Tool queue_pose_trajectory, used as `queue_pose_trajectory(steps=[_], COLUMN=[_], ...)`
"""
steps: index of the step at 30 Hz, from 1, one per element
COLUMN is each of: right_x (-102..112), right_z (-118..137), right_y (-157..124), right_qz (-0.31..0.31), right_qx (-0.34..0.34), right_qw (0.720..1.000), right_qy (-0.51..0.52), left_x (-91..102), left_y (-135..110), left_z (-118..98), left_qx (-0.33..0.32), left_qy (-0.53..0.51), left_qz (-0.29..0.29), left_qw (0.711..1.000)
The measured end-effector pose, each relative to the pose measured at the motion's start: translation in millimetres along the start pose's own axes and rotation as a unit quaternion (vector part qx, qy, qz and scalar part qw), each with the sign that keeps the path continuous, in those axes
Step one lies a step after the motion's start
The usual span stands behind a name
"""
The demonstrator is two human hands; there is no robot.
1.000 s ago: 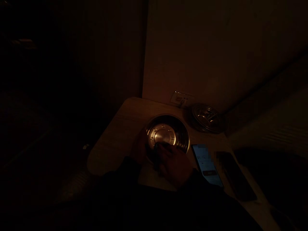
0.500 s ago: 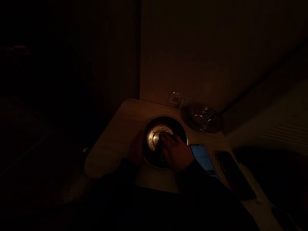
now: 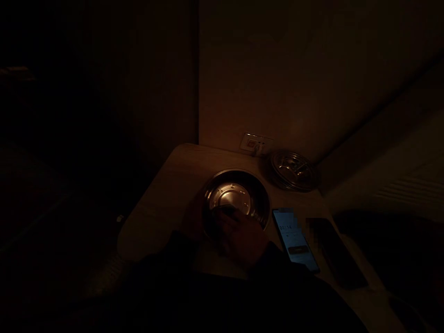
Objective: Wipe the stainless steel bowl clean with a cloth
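With the left hand [image 3: 193,213], seemingly steadying the metal bowl [image 3: 260,192] on the table [image 3: 164,187], too dark to tell whether gripping; holding a dark pad [image 3: 225,209] inside with the right hand [image 3: 245,238], apparently wiping; probably needing a steady bowl for the next stroke.

Pretty dim, but there's a shiny round metal bowl [image 3: 257,196] around the middle of a pale wood-grain table [image 3: 156,203], right hand [image 3: 244,240] dipped in over the near rim, left hand [image 3: 193,215] at its left side, too dark to make out any grip. Shiny round metal dishes [image 3: 294,171] sit stacked at the far right corner; a slim phone with a lit bluish screen [image 3: 294,238] and a dark flat slab [image 3: 342,256] lie toward the right edge.
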State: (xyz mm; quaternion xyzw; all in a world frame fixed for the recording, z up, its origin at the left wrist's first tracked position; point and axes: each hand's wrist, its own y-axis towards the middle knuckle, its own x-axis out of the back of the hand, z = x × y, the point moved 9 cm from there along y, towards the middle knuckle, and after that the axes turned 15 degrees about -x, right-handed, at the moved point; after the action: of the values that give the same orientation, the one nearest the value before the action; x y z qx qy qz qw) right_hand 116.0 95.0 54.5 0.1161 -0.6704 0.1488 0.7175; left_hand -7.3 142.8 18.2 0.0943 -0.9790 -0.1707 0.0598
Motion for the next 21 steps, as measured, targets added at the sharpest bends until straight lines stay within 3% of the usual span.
queue_pose_trajectory(steps=[5, 10, 14, 19, 21], right_x=[7.7, -0.2, 8.5, 0.5, 3.5], right_z=[-21.1, 0.5, -18.0, 2.2, -1.9], right_y=[6.1, 2.4, 7.6, 2.1, 4.0], right_qz=[-0.052, -0.009, -0.054, -0.034, -0.042], right_qx=[-0.104, -0.008, -0.1, -0.003, -0.024], right_qw=[0.993, 1.0, 0.994, 0.999, 0.999], right_qy=[-0.008, -0.01, -0.009, -0.009, -0.004], left_x=[-0.7, -0.4, 0.8, -1.1, -3.3], left_y=[-0.1, -0.4, 0.7, 0.3, 0.5], left_z=[-4.6, -4.3, -6.9, -3.4, -4.3], left_qx=[-0.015, 0.017, -0.006, -0.016, -0.023], left_qy=[0.007, 0.025, 0.012, 0.031, 0.026], left_qz=[0.004, 0.006, 0.006, 0.027, 0.037], left_qw=[1.0, 1.0, 1.0, 0.999, 0.999])
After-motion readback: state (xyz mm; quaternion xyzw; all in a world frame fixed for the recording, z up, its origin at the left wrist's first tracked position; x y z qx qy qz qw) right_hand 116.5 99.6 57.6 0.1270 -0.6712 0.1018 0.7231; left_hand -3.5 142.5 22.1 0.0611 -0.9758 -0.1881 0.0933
